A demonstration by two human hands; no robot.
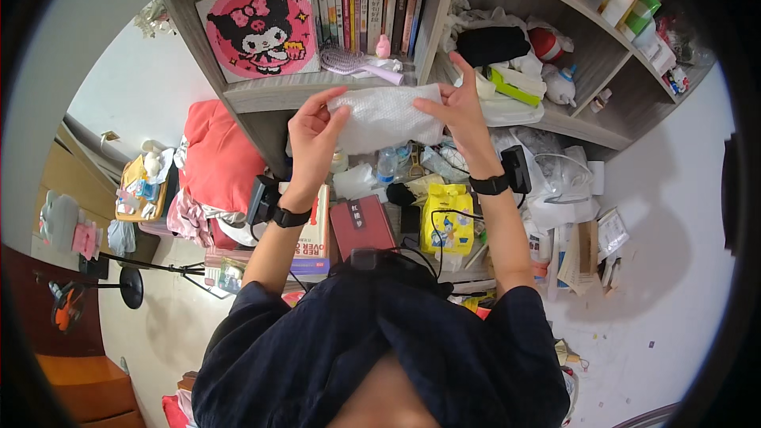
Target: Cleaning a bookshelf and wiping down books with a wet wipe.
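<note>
A white bubble-wrap sheet or pouch is stretched between my two hands, above the cluttered desk and in front of the shelf unit. My left hand pinches its left edge between thumb and fingers. At the right end, my right hand grips it with the thumb across the front, the index finger pointing up. Under the wrap lie a clear plastic bottle and crumpled white plastic. Closer to my body are a dark red book, a black phone-like object and a yellow soft pack.
Behind my hands, the grey wooden shelf holds books, a pink character picture, a lilac hairbrush and a green box. Clear plastic bags lie to the right. A coral cushion stands at left. Cables cross near the yellow pack.
</note>
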